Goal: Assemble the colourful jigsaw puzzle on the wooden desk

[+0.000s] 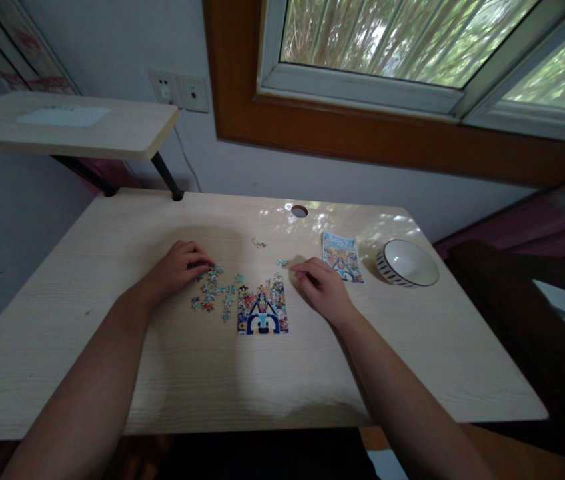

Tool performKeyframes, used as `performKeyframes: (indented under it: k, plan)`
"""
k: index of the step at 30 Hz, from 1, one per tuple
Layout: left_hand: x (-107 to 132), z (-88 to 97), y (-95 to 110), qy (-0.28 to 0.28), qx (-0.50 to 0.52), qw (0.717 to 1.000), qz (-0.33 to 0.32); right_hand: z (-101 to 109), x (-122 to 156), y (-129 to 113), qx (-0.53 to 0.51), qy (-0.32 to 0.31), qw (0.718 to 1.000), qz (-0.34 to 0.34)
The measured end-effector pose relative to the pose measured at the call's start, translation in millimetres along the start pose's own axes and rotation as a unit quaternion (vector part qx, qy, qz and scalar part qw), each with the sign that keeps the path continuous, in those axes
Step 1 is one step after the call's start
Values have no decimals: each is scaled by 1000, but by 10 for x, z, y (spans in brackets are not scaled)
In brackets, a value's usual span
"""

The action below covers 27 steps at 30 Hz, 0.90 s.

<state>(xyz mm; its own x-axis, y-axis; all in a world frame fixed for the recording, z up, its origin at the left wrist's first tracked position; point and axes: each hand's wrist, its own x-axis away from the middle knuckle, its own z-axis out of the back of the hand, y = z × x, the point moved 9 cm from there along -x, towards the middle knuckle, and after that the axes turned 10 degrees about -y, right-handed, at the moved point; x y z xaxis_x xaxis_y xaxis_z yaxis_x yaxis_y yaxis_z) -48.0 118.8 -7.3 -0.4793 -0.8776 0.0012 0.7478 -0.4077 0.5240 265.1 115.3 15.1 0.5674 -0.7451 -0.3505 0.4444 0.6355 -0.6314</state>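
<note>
A partly assembled jigsaw puzzle (263, 317) lies flat on the table, with a blue cartoon dog's face at its lower edge and an uneven upper edge. Left of it is a cluster of loose puzzle pieces (208, 293). My left hand (182, 265) rests at the top of this cluster, fingers curled and tips close together by the pieces; what they pinch, if anything, is too small to make out. My right hand (323, 288) is just right of the puzzle, thumb and fingers bent together, its fingertips beside a single loose piece (281, 263). Anything between them is hidden.
Farther back lie a few pale pieces (258, 243). A printed picture sheet (342, 257) and a white bowl with dark stripes (407, 263) stand to the right. A raised shelf (127, 130) overhangs the back left, and a cable hole (300, 211) opens near the table's back edge.
</note>
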Motion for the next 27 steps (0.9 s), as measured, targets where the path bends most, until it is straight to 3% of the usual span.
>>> performKeyframes:
  k: [27]
  plan:
    - [18, -22, -68, 6, 0, 1000, 26, -128, 1, -56, 9, -44, 999, 25]
